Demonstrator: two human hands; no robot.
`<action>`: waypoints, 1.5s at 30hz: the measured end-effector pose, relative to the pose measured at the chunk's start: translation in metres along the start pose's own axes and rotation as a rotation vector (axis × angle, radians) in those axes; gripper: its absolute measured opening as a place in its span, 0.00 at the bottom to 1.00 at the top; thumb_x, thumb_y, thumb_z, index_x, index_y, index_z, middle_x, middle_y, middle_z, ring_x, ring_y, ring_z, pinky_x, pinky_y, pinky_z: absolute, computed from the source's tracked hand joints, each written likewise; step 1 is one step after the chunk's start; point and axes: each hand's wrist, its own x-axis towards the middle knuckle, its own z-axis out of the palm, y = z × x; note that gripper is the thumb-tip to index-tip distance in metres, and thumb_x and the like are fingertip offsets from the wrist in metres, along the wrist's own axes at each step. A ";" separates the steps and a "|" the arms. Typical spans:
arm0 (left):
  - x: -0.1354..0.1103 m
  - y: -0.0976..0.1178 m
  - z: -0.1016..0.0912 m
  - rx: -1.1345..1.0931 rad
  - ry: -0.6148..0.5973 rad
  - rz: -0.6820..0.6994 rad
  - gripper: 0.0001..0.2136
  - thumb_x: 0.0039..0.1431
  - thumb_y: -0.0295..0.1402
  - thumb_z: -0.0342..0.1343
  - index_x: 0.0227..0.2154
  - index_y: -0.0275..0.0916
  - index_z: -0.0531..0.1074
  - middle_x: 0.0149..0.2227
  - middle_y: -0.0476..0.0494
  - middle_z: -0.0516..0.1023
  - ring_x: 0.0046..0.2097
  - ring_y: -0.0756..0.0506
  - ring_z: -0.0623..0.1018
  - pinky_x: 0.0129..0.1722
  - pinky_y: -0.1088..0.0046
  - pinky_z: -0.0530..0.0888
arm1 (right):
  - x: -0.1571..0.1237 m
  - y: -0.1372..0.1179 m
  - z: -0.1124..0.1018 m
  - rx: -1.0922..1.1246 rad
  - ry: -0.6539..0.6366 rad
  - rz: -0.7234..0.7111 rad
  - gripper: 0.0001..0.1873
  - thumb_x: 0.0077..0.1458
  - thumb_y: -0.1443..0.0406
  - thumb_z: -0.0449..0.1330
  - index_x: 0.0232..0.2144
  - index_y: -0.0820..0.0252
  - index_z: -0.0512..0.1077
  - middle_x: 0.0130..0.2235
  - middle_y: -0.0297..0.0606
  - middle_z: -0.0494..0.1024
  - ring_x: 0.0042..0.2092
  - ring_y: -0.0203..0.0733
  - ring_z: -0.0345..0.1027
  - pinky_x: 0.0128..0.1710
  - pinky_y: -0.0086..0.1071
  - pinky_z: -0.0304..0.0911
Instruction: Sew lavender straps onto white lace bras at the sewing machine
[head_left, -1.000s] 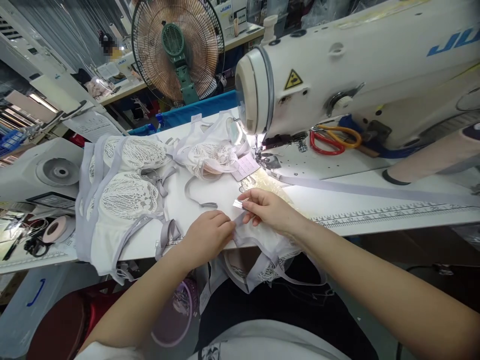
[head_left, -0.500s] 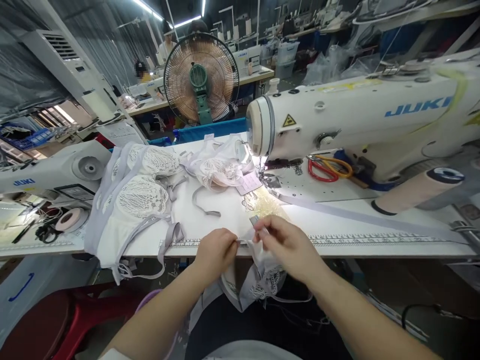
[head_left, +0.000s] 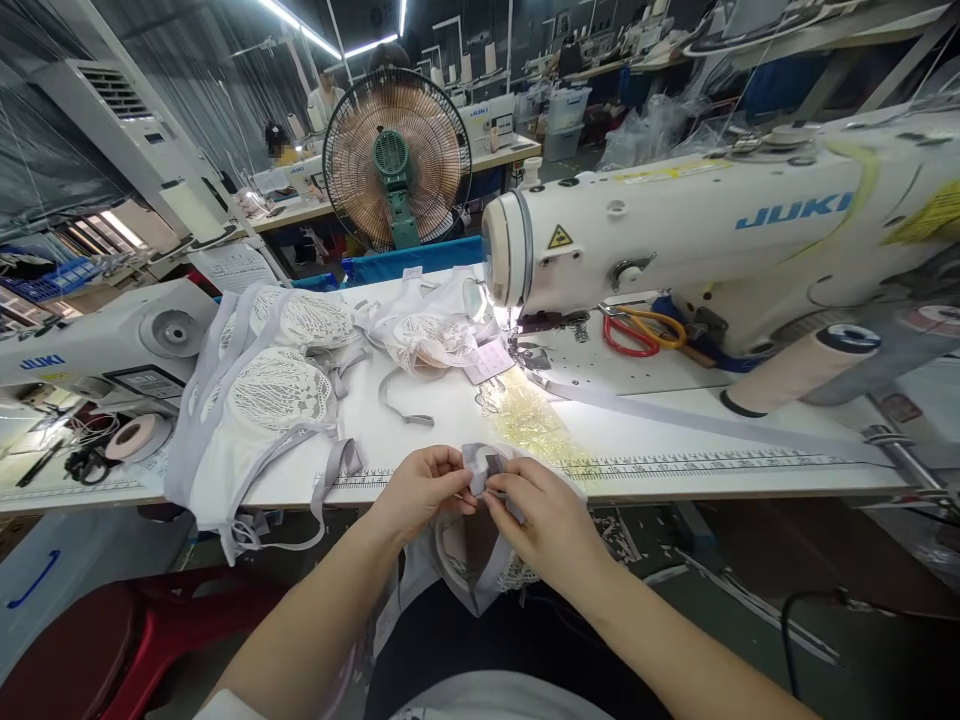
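Near the table's front edge, my left hand [head_left: 426, 492] is closed in a pinch on the pale lilac edge of a white lace bra [head_left: 487, 580]. The rest of that bra hangs over the edge onto my lap, partly hidden by my hands. My right hand [head_left: 544, 508] meets the left and pinches a small grey rectangular piece [head_left: 493, 464] against the lilac fabric. Whether the piece is joined to the bra I cannot tell. Beyond my hands lies another bra [head_left: 427, 335], beside the sewing machine's needle area, with a pink paper slip [head_left: 491, 360] at its side.
A white sewing machine [head_left: 675, 215] stands to the right, with red-and-orange-handled scissors [head_left: 634, 333] on its bed. Thread cones [head_left: 802, 370] lie beyond a lilac band [head_left: 675, 425]. More bras [head_left: 277, 390] are piled left. A ruler strip [head_left: 675, 466] runs along the front edge. A fan [head_left: 394, 160] stands behind.
My right hand has come down and left to meet my left hand, bringing the grey piece against the bra edge. The lilac fabric now stands up between my fingers. The view has shifted slightly.
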 end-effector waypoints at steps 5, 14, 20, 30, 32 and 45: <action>-0.007 0.001 0.009 0.096 0.039 0.064 0.13 0.44 0.37 0.62 0.27 0.34 0.66 0.21 0.52 0.70 0.23 0.52 0.74 0.28 0.75 0.73 | 0.002 -0.006 -0.003 -0.063 -0.053 0.074 0.11 0.54 0.69 0.49 0.27 0.61 0.70 0.29 0.40 0.70 0.31 0.40 0.64 0.26 0.30 0.58; -0.006 0.003 0.020 0.293 0.075 0.169 0.08 0.47 0.34 0.57 0.25 0.37 0.65 0.20 0.54 0.68 0.23 0.52 0.72 0.27 0.74 0.71 | 0.010 -0.011 -0.005 -0.032 0.006 0.240 0.06 0.45 0.70 0.52 0.18 0.59 0.63 0.25 0.34 0.65 0.27 0.36 0.60 0.24 0.28 0.52; -0.004 0.005 0.013 0.377 0.142 0.169 0.05 0.48 0.33 0.54 0.26 0.37 0.65 0.17 0.55 0.66 0.20 0.52 0.68 0.23 0.77 0.67 | 0.011 -0.004 -0.028 0.448 0.115 0.307 0.06 0.45 0.70 0.52 0.19 0.58 0.62 0.26 0.35 0.67 0.30 0.38 0.64 0.27 0.29 0.59; -0.004 0.007 0.015 0.424 0.155 0.268 0.05 0.50 0.33 0.52 0.26 0.37 0.63 0.19 0.55 0.62 0.22 0.54 0.64 0.23 0.77 0.63 | 0.014 0.001 -0.022 1.054 -0.186 0.699 0.08 0.50 0.62 0.54 0.23 0.58 0.60 0.23 0.32 0.69 0.23 0.33 0.62 0.22 0.27 0.58; -0.003 0.009 0.011 0.402 0.184 0.283 0.05 0.50 0.33 0.52 0.26 0.37 0.64 0.20 0.54 0.63 0.22 0.54 0.65 0.23 0.77 0.63 | 0.010 0.001 -0.025 1.005 -0.281 0.691 0.08 0.49 0.63 0.54 0.23 0.58 0.59 0.18 0.27 0.64 0.18 0.29 0.53 0.19 0.25 0.49; -0.002 0.013 0.004 -0.007 0.158 0.210 0.12 0.45 0.37 0.60 0.27 0.35 0.65 0.22 0.54 0.65 0.19 0.57 0.66 0.20 0.79 0.67 | 0.003 -0.015 -0.032 0.269 -0.010 0.044 0.11 0.56 0.69 0.48 0.37 0.57 0.69 0.36 0.42 0.71 0.37 0.41 0.66 0.34 0.32 0.63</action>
